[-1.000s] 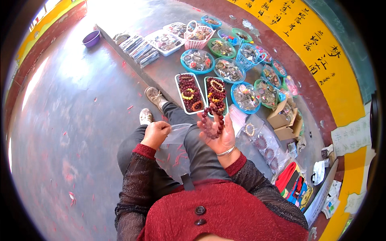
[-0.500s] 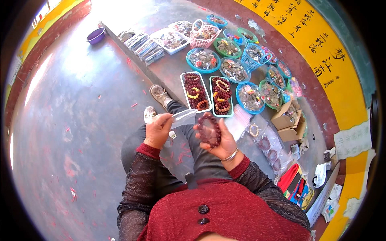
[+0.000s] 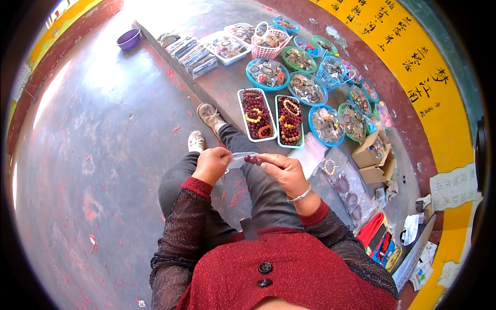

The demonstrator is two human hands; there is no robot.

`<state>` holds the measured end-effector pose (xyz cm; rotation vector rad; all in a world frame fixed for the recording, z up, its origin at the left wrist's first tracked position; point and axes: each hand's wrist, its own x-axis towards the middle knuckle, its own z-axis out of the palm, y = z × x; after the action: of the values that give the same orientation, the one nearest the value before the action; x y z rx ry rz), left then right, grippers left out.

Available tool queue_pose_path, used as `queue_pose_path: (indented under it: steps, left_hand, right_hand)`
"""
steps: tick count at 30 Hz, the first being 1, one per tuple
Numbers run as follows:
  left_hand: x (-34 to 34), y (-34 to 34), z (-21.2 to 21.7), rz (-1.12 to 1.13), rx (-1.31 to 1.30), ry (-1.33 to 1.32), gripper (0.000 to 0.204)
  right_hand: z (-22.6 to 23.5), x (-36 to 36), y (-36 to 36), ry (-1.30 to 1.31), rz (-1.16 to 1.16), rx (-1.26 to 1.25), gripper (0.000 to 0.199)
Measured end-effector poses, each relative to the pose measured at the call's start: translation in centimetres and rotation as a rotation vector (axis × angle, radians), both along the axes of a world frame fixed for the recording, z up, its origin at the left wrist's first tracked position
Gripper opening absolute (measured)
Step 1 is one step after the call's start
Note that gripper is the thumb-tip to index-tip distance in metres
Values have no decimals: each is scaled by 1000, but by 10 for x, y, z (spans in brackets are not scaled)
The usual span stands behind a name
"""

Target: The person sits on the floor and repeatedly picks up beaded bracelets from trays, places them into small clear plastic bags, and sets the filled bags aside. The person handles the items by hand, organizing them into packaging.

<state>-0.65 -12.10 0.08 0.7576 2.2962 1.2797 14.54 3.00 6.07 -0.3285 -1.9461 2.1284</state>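
Above my lap, my left hand [image 3: 211, 164] pinches a small clear plastic bag [image 3: 237, 159]. My right hand [image 3: 287, 176] grips a dark red bead bracelet [image 3: 252, 159], most of it hidden by my fingers. A few of its beads show at the bag's right end; whether they are inside the bag or just against it, I cannot tell. Ahead of my hands stand a white-rimmed tray [image 3: 250, 135] and a green-rimmed tray [image 3: 283, 143], both full of dark red bracelets with a few yellow and orange ones.
Round baskets of bagged trinkets, such as a blue one [image 3: 326, 140], crowd the raised ledge. Clear bags [image 3: 312, 153] lie right of the trays, beside bagged bracelets [image 3: 352, 199]. An open cardboard box [image 3: 370, 170] stands further right. A purple basin [image 3: 128, 40] sits far left on the floor.
My right hand has turned over and brought the bracelet left to the bag. The bag, earlier apart from the bracelet, now meets its beads between my two hands.
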Motion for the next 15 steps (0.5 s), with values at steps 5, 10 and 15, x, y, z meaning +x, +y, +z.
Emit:
queue_pose_path:
  steps: [5,10,15]
  left_hand:
    - [4,2,-8,-153,2,28,16]
    - [1,0,-14,-190,69,-53,15]
    - [3,0,-7,-164,132,-53,16]
  right_hand:
    - [-5,-10,-8,88,-14,573,23]
    - [-12,-18,-13,112,-23,785,22]
    - [-16,-17,-8,103,-27,1023,19]
